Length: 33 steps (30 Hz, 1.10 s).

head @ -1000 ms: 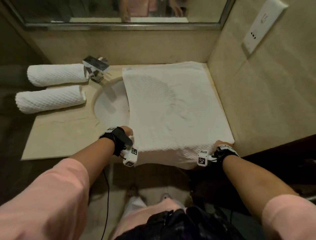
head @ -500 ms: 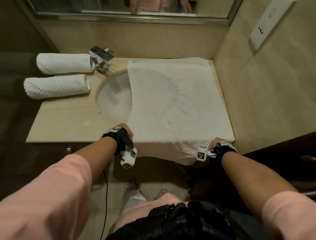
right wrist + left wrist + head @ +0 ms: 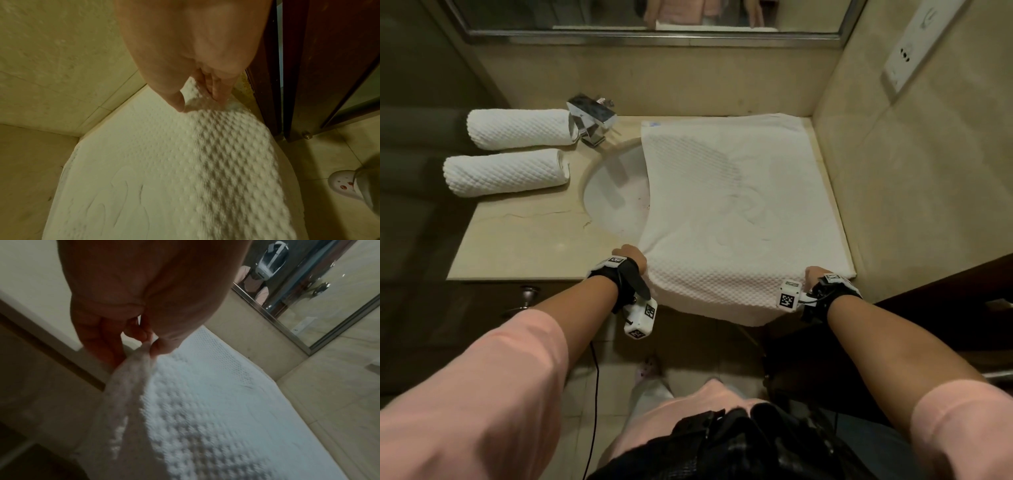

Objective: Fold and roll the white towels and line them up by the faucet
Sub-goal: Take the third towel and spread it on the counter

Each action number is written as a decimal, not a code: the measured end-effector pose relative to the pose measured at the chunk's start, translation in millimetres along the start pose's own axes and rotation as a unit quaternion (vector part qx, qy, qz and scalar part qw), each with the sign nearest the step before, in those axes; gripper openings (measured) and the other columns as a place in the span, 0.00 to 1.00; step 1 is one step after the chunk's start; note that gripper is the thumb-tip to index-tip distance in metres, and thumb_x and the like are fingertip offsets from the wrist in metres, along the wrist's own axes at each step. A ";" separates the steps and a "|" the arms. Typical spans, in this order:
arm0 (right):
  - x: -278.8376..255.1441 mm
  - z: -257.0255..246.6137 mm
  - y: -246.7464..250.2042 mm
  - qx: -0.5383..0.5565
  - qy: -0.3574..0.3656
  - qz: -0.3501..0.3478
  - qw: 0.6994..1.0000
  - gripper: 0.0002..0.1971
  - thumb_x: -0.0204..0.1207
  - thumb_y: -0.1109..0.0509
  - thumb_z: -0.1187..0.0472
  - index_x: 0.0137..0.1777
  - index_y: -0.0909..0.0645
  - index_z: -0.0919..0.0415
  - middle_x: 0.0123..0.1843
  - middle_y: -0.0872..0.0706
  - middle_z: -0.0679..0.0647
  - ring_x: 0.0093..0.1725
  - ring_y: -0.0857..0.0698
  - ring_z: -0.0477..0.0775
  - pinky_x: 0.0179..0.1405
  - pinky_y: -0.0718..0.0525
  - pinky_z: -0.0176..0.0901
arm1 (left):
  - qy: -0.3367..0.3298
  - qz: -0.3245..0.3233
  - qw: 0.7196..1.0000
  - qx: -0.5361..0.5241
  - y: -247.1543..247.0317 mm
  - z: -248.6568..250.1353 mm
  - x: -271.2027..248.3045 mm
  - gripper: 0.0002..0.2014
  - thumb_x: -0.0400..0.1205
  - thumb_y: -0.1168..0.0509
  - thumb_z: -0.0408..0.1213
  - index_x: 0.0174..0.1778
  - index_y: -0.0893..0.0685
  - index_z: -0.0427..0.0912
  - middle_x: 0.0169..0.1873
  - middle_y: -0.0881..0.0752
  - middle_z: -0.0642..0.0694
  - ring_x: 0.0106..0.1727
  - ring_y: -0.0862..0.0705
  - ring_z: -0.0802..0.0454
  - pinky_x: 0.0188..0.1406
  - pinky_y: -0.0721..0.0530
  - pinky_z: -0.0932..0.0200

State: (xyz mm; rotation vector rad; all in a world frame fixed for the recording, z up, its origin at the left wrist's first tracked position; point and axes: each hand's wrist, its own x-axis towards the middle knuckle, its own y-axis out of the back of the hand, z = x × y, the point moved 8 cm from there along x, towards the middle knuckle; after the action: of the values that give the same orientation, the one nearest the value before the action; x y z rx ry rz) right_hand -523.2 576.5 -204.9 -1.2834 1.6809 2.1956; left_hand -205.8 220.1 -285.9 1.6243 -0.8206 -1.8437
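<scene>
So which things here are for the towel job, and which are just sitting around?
For the job:
- flat towel, pinched at its near corners by the left hand and right hand
- two rolled towels, left of the faucet
- counter

Just there:
- sink, half covered by the flat towel
- mirror
- wall socket
- door

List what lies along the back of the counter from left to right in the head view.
Rolled towel at the back → faucet → spread towel, which covers the right side of the counter up to the side wall.
</scene>
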 end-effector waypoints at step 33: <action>-7.6 -31.5 27.5 -0.033 -0.070 -0.007 0.997 0.30 0.81 0.37 0.58 0.79 0.42 0.66 0.81 0.44 0.65 0.81 0.42 0.67 0.77 0.36 0.60 | -0.089 -0.101 0.989 0.064 31.9 22.2 -92.6 0.12 0.84 0.41 0.34 0.56 0.19 0.29 0.55 0.18 0.35 0.56 0.18 0.38 0.41 0.26 0.60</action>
State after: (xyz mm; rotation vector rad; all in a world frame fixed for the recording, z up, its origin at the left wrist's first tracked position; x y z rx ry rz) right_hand -515.5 542.6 -180.4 -1.1215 1.5557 2.2931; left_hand -216.3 269.4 -199.0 1.6926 -0.8934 -2.1421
